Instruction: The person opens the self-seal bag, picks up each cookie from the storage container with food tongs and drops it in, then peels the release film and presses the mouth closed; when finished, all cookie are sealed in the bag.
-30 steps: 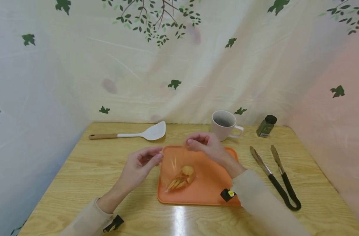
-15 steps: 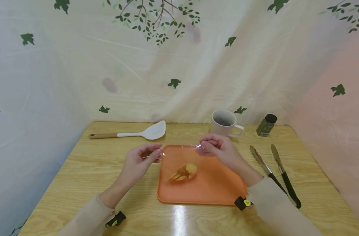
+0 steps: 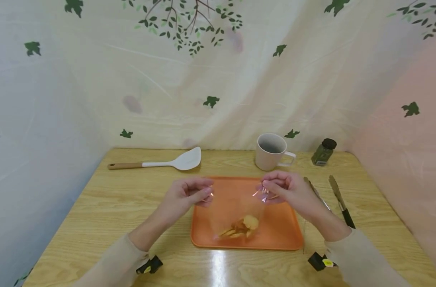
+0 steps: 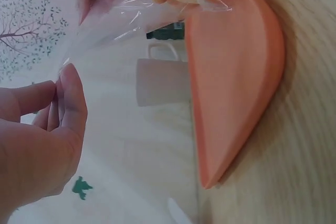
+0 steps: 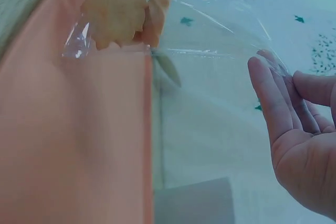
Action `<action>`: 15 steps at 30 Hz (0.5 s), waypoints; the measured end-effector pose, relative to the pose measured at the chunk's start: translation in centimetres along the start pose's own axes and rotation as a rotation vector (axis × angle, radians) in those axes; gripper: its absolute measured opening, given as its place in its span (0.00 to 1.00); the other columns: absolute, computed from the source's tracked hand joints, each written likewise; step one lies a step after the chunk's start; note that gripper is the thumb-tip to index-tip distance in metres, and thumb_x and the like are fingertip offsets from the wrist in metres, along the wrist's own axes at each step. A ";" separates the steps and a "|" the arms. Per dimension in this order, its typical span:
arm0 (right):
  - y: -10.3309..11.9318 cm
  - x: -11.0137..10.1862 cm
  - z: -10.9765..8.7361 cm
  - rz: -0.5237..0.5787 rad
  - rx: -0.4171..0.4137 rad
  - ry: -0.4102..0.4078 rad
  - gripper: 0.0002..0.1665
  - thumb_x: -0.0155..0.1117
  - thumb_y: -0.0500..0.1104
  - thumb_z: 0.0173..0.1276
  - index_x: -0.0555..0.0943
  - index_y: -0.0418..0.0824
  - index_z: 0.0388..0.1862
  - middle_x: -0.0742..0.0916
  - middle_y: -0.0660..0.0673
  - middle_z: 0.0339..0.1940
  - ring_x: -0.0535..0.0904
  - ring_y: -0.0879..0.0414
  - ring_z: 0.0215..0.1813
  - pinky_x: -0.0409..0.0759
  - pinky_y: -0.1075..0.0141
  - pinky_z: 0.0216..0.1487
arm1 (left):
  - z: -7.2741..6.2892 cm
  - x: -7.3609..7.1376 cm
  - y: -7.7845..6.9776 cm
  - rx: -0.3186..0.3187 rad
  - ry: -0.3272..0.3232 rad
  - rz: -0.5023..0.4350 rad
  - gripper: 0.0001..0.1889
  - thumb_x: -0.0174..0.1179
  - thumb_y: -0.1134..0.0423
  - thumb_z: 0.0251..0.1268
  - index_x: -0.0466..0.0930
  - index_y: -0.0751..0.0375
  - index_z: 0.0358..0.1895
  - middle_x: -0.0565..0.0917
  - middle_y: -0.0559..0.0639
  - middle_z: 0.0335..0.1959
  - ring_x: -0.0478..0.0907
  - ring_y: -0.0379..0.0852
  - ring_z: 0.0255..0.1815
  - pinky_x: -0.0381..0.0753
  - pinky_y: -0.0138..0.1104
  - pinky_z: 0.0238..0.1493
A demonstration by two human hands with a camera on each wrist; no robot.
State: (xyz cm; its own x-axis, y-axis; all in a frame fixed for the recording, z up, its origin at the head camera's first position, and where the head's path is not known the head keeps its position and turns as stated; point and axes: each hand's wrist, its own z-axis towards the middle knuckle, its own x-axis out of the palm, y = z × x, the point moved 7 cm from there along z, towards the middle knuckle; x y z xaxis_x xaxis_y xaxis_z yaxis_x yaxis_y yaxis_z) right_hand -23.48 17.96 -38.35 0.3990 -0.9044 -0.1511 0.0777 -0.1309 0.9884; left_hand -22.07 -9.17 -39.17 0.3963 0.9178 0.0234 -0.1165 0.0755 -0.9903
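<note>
A clear plastic bag (image 3: 235, 205) hangs between my two hands, with several golden cookies (image 5: 114, 17) gathered at its bottom. My left hand (image 3: 190, 195) pinches one top corner between thumb and fingers. The opposite corner is pinched by my right hand (image 3: 284, 191), where the plastic bunches and shines. Below the bag lies an orange tray (image 3: 282, 231); in the left wrist view the bag's lower end (image 4: 215, 4) overlaps the tray's surface.
At the back left lies a white spatula (image 3: 187, 159) with a wooden handle. Behind the tray stands a pale mug (image 3: 268, 155), and a green spice jar (image 3: 323, 153) is farther right. Metal tongs (image 3: 337, 195) lie right of the tray, partly hidden by my right forearm.
Both hands have moved right and a little toward me, carrying the bag and its cookies along over the tray. The hands are farther apart than a second ago, with the bag's top spread wider.
</note>
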 end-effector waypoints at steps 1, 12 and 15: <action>-0.3 -0.1 -0.1 0.006 0.007 0.003 0.18 0.62 0.41 0.77 0.78 0.26 0.54 0.87 0.29 0.49 0.88 0.42 0.44 0.86 0.50 0.44 | 0.2 0.1 0.3 -0.015 0.012 -0.005 0.14 0.62 0.72 0.71 0.80 0.76 0.56 0.88 0.60 0.41 0.88 0.56 0.39 0.87 0.44 0.42; -2.3 -0.5 1.0 0.060 -0.020 -0.034 0.18 0.60 0.40 0.78 0.76 0.28 0.58 0.88 0.34 0.51 0.89 0.46 0.46 0.86 0.53 0.46 | 2.0 -1.0 2.3 -0.075 0.011 0.017 0.16 0.61 0.71 0.73 0.79 0.77 0.58 0.86 0.67 0.49 0.87 0.51 0.42 0.87 0.40 0.44; -2.3 -0.8 1.2 0.060 -0.037 -0.047 0.17 0.60 0.40 0.78 0.77 0.31 0.59 0.88 0.34 0.51 0.89 0.46 0.46 0.86 0.53 0.46 | 2.5 -1.1 2.3 -0.053 0.009 -0.001 0.16 0.60 0.73 0.72 0.78 0.80 0.58 0.86 0.66 0.49 0.87 0.49 0.42 0.86 0.39 0.44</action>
State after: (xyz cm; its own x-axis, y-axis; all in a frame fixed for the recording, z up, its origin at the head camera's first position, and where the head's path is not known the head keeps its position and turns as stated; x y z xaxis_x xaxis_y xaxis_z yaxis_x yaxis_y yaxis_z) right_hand -25.09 18.46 -40.45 0.3605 -0.9284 -0.0897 0.0891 -0.0614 0.9941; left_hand -25.00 -9.04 -41.14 0.4042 0.9143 0.0238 -0.0675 0.0558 -0.9962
